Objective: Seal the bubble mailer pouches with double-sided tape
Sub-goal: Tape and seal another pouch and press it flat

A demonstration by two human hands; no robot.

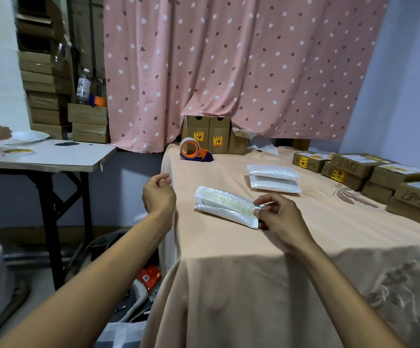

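Pouch [224, 204] flat on table [254, 252], near left edge, with a yellowish strip on top, likely the tape. Right grip [279, 217] pinching pouch's right end. Left grip [158, 194] off table edge, fingers loosely curled; cannot tell if holding anything. Advice: keep right end pinned, fold flap square, press from one end across to avoid wrinkles.

Dim, soft, bluish light fills the room. Shadows are faint. Lines bend near the edges. The far left looks smeared.
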